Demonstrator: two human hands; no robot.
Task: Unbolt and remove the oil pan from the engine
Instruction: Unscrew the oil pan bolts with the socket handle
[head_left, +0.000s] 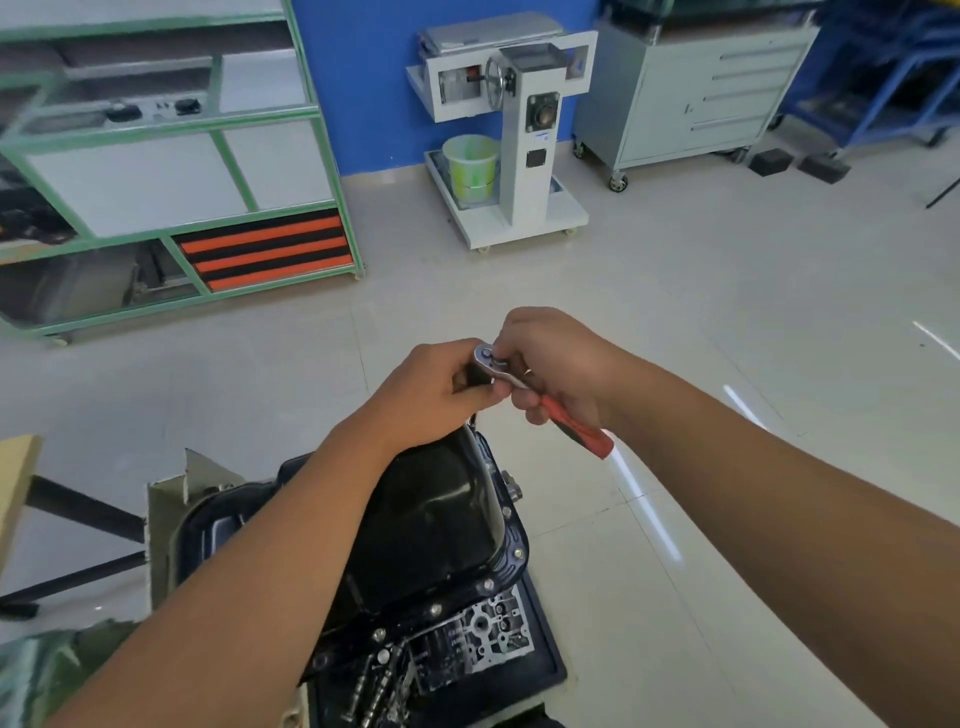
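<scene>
Oil pan (431, 514) removal is at the unbolting stage, and the pan is still seated on the engine (467, 639). Right hand (556, 364) grips the ratchet (506, 371), fingers curled round the shank just behind the chrome head; the red handle (582, 428) projects below the palm. Left hand (431, 395) is closed on a dark part directly under the ratchet head, probably the socket or extension; what it is cannot be confirmed. Both hands work above the far end of the pan; whether the tool is engaged on a fastener there is hidden by the hands.

Below the forearms, the black pan sits sump-up on the inverted engine. Several flange bolts (488, 585) remain visible along the near and right edges, so most of the fasteners appear to be still in place. Judged from this, remaining work covers those bolts, then breaking the seal and lifting the pan clear. The engine stands over a tiled floor (675, 291).
</scene>
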